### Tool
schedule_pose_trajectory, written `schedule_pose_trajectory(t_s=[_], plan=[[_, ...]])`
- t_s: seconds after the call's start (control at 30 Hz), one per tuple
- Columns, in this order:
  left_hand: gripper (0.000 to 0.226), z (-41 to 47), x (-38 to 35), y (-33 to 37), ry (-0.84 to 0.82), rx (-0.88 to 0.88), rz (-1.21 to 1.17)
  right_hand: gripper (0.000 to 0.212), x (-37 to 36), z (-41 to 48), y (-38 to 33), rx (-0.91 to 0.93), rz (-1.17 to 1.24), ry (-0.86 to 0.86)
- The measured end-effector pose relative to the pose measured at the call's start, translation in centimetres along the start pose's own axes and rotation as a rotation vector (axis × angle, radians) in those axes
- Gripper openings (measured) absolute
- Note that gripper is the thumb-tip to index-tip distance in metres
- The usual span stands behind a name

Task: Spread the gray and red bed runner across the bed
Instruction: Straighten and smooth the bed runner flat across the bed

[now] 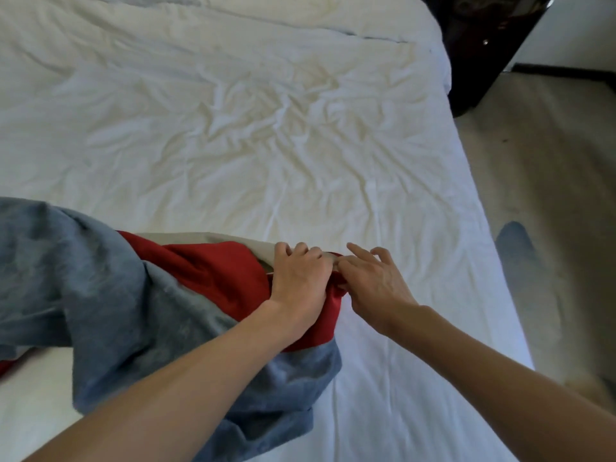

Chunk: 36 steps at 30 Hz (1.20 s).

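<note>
The gray and red bed runner (110,295) lies bunched and twisted on the near left part of the white bed (253,128), its red side showing in the middle and a beige lining at its far edge. My left hand (300,281) is closed over the runner's red end. My right hand (373,281) touches the same end from the right, pinching the fabric with thumb and forefinger while the other fingers are spread.
The white sheet is wrinkled across the middle of the bed. The bed's right edge runs diagonally, with beige carpet (550,195) beyond it. A dark wooden nightstand (483,45) stands at the far right by the bed's head.
</note>
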<state>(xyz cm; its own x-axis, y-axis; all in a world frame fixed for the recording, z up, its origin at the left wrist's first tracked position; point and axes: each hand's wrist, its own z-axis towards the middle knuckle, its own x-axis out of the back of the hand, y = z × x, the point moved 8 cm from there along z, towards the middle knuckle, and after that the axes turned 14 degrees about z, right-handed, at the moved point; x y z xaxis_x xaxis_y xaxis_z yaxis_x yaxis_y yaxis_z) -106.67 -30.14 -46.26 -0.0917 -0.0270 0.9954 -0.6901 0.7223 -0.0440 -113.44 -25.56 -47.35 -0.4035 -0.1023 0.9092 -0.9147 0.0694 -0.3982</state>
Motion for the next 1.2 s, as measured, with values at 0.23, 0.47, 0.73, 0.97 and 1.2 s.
schedule_pose_trajectory(t_s=[0.23, 0.47, 0.73, 0.97, 1.2], plan=[[0.033, -0.6, 1.0, 2.8, 0.095, 0.048, 0.045, 0.039, 2.6, -2.0, 2.0, 0.068, -0.055, -0.045], [0.020, -0.9, 0.4, 6.1, 0.086, 0.165, 0.083, 0.029, 3.8, -4.8, 6.0, 0.119, -0.078, -0.094], [0.018, -0.5, 0.8, 11.2, 0.103, 0.218, 0.072, 0.019, 5.3, -9.6, 11.7, 0.091, -0.039, -0.083], [0.022, -1.6, -0.4, 12.7, 0.132, 0.226, -0.065, 0.019, 4.2, -11.6, 12.1, 0.007, 0.075, -0.036], [0.027, -3.4, -0.8, 9.7, 0.169, 0.316, -0.062, 0.023, 3.5, -10.2, 11.8, -0.106, 0.223, 0.052]])
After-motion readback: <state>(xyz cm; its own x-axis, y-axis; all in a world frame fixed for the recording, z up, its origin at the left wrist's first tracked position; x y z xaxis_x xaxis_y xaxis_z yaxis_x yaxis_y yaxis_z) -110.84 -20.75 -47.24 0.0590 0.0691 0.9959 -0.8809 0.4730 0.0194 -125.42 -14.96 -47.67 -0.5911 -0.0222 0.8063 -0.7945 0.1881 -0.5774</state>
